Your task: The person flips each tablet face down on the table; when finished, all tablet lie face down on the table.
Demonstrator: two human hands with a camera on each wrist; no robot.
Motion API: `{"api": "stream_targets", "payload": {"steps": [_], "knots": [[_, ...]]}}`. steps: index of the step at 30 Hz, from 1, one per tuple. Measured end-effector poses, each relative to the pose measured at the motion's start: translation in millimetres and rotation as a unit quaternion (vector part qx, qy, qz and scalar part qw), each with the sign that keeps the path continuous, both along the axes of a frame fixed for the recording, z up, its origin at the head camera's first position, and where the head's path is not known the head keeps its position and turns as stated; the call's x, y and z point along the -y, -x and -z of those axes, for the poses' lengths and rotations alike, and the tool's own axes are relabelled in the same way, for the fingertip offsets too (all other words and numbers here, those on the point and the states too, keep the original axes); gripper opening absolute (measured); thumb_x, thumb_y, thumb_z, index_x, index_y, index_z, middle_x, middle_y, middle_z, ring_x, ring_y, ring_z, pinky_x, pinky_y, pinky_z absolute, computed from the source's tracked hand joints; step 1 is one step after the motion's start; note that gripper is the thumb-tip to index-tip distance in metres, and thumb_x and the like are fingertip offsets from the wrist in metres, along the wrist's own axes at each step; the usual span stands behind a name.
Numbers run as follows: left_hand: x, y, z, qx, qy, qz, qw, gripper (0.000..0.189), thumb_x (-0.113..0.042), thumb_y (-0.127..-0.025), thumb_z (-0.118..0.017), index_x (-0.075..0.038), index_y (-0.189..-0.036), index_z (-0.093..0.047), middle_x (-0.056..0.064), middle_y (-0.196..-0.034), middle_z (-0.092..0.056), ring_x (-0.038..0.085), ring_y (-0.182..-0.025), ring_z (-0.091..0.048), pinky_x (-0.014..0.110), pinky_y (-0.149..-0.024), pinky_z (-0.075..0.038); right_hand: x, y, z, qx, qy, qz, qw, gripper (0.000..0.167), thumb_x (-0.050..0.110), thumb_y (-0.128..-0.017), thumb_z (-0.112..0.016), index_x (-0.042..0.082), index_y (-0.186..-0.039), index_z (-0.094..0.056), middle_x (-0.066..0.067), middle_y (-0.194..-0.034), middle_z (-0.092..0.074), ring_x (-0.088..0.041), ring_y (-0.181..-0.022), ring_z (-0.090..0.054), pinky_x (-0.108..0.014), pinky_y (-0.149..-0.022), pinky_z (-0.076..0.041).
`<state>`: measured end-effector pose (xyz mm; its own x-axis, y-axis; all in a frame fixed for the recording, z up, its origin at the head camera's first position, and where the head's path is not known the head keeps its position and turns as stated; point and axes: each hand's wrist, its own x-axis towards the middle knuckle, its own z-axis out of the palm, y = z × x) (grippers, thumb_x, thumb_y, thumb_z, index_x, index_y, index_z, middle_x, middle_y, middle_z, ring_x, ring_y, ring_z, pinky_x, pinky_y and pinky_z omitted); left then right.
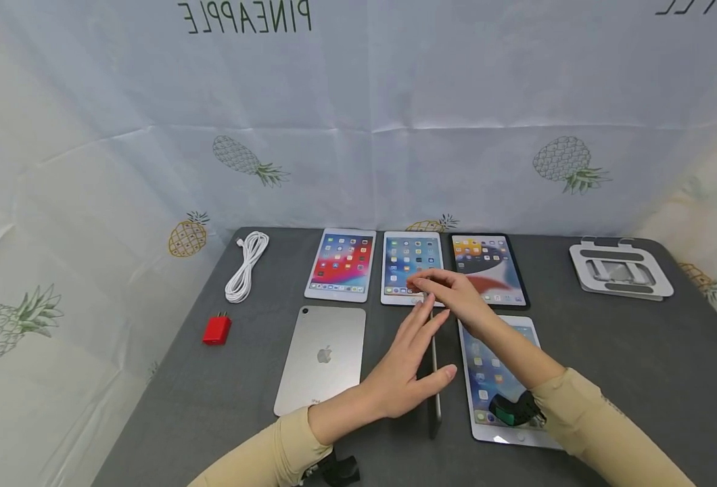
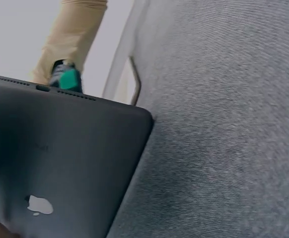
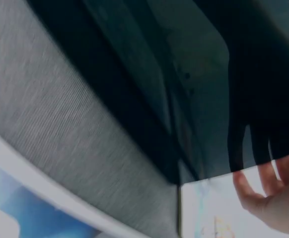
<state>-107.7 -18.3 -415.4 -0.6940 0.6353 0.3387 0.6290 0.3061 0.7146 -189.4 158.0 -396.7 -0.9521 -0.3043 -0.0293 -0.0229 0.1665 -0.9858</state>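
Note:
A dark-backed tablet (image 1: 435, 392) stands on its long edge, so the head view shows only a thin strip of it. Its back (image 2: 80, 153), bearing a bitten-apple logo, fills much of the left wrist view. The dark glossy screen (image 3: 209, 99) in the right wrist view mirrors a hand. My right hand (image 1: 456, 295) grips the tablet's far end, fingertips curled at its edge. On the back side, my left hand (image 1: 400, 379) has straight, spread fingers, and its thumb reaches across the upper edge. Right of it, a white tablet (image 1: 483, 392) lies screen up under my right forearm.
A silver tablet (image 1: 318, 372) lies face down at left. Three lit tablets line the back: one white-framed (image 1: 341, 264), another beside it (image 1: 413, 257), one black-framed (image 1: 498, 270). A white cable (image 1: 247, 267) and red charger plug (image 1: 217, 330) sit far left, a folded metal stand (image 1: 620, 269) right.

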Motion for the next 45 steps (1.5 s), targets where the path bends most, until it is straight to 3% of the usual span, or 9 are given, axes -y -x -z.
{"api": "stream_targets", "payload": {"steps": [3, 6, 10, 13, 20, 25, 33, 39, 45], "knots": [[1.3, -1.7, -0.8, -0.012, 0.006, 0.011, 0.9999, 0.071, -0.051, -0.097, -0.042, -0.023, -0.157, -0.017, -0.006, -0.164, 0.005, 0.024, -0.149, 0.003, 0.058, -0.114, -0.016, -3, 0.3, 4.3, 0.008, -0.009, -0.001, 0.9999, 0.042, 0.038, -0.098, -0.058, 0.004, -0.122, -0.064, -0.012, -0.123, -0.065, -0.025, -0.116, -0.06, -0.042, -0.095, -0.05], [3.1, -3.9, -1.3, -0.064, 0.015, 0.051, 0.9965, 0.076, -0.043, -0.094, -0.054, -0.017, -0.157, -0.021, 0.0, -0.164, 0.001, 0.027, -0.149, 0.002, 0.053, -0.115, -0.017, -4, -1.3, 6.5, 0.004, -0.007, 0.001, 1.0, 0.041, 0.038, -0.098, -0.058, 0.004, -0.119, -0.065, -0.011, -0.12, -0.066, -0.025, -0.116, -0.059, -0.047, -0.097, -0.047], [5.4, -8.2, 0.8, -0.176, 0.032, 0.132, 0.9751, 0.099, -0.038, -0.078, -0.078, -0.007, -0.154, -0.023, 0.015, -0.163, -0.003, 0.037, -0.148, 0.002, 0.046, -0.116, -0.018, -6, -3.6, 7.6, -0.012, -0.009, -0.002, 0.9999, 0.039, 0.038, -0.1, -0.054, 0.005, -0.117, -0.066, -0.009, -0.12, -0.066, -0.026, -0.117, -0.057, -0.06, -0.1, -0.039], [6.9, -9.8, 4.0, -0.235, 0.037, 0.162, 0.9577, 0.105, -0.042, -0.071, -0.085, -0.003, -0.151, -0.029, 0.018, -0.162, -0.006, 0.04, -0.147, -0.003, 0.04, -0.117, -0.02, -6, -5.0, 8.6, -0.017, -0.009, 0.002, 0.9998, 0.039, 0.038, -0.101, -0.051, 0.006, -0.116, -0.066, -0.01, -0.12, -0.066, -0.027, -0.119, -0.056, -0.066, -0.101, -0.034], [7.7, -7.0, 15.6, -0.324, -0.009, 0.127, 0.9375, 0.097, -0.046, -0.071, -0.085, 0.006, -0.14, -0.041, 0.023, -0.158, -0.018, 0.041, -0.143, -0.022, 0.033, -0.111, -0.031, -4, -7.8, 11.4, -0.033, -0.013, 0.027, 0.999, 0.04, 0.037, -0.103, -0.047, 0.004, -0.114, -0.066, -0.012, -0.119, -0.066, -0.028, -0.116, -0.057, -0.066, -0.1, -0.036], [4.7, -10.1, 23.4, -0.378, -0.039, 0.094, 0.9202, 0.095, -0.045, -0.072, -0.084, 0.013, -0.136, -0.044, 0.03, -0.15, -0.031, 0.044, -0.136, -0.035, 0.032, -0.106, -0.037, -2, -6.9, 11.5, -0.052, -0.021, 0.043, 0.9975, 0.038, 0.033, -0.106, -0.04, 0.0, -0.106, -0.059, -0.014, -0.115, -0.066, -0.028, -0.113, -0.058, -0.049, -0.099, -0.043], [0.9, -9.2, 22.5, -0.395, -0.008, 0.11, 0.9121, 0.087, -0.037, -0.08, -0.077, 0.016, -0.138, -0.039, 0.034, -0.148, -0.031, 0.046, -0.137, -0.031, 0.034, -0.109, -0.033, -6, -3.6, 14.5, -0.073, 0.011, 0.038, 0.9965, 0.038, 0.028, -0.107, -0.031, -0.006, -0.098, -0.046, -0.021, -0.107, -0.059, -0.028, -0.104, -0.055, -0.029, -0.091, -0.041], [0.9, -8.5, 19.7, -0.393, 0.002, 0.132, 0.9102, 0.081, -0.034, -0.082, -0.077, 0.016, -0.136, -0.043, 0.033, -0.147, -0.034, 0.045, -0.137, -0.032, 0.033, -0.11, -0.031, -4, -4.9, 21.7, -0.065, 0.104, 0.025, 0.9921, 0.032, 0.024, -0.108, -0.028, -0.002, -0.093, -0.042, -0.013, -0.097, -0.054, -0.023, -0.096, -0.054, -0.026, -0.087, -0.045], [6.0, -9.1, 19.3, -0.4, 0.032, 0.142, 0.9051, 0.076, -0.035, -0.085, -0.073, 0.012, -0.137, -0.045, 0.029, -0.148, -0.036, 0.041, -0.139, -0.032, 0.031, -0.112, -0.028, 4, -7.1, 35.0, -0.033, 0.216, 0.012, 0.9757, 0.031, 0.03, -0.108, -0.031, 0.01, -0.09, -0.044, -0.004, -0.097, -0.059, -0.021, -0.102, -0.056, -0.029, -0.093, -0.046]]}}
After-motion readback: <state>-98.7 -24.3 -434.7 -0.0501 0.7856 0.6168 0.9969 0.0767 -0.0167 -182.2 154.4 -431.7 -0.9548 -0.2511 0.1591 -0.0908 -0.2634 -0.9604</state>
